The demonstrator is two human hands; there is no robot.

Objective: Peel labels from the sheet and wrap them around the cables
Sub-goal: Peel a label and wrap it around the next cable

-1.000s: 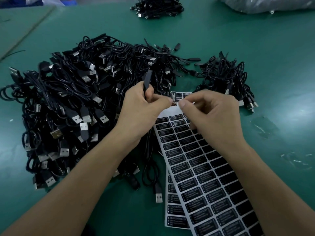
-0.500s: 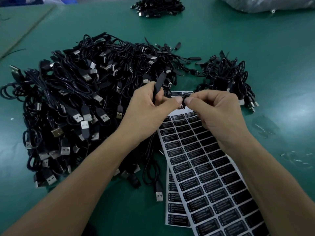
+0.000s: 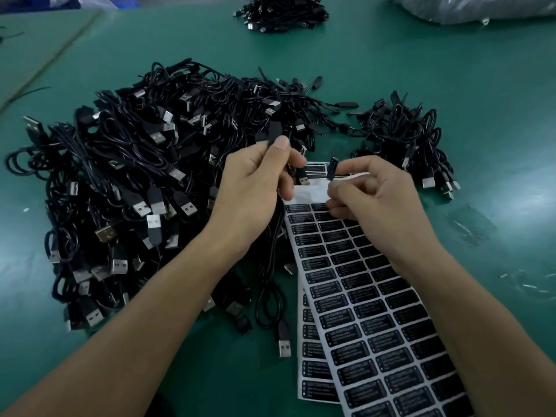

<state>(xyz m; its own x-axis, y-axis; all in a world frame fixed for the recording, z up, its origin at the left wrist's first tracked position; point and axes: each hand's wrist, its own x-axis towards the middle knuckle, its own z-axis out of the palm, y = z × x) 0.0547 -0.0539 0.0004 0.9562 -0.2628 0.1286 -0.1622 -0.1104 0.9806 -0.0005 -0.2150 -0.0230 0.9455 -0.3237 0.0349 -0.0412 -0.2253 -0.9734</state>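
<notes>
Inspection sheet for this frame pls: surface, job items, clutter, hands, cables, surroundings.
Surface: green mat, flat, no damage seen.
Job's things: label sheet lies flat, its top strip bare; second sheet lies partly under it.
Clutter: clear plastic scraps on the mat at right.
Grippers: left hand grips the held cable; right hand pinches a dark label above the sheet.
Cables: big pile at left, small pile at right, far pile at the back, all tangled.
Surroundings: plastic bag at back right; otherwise nothing seen.
</notes>
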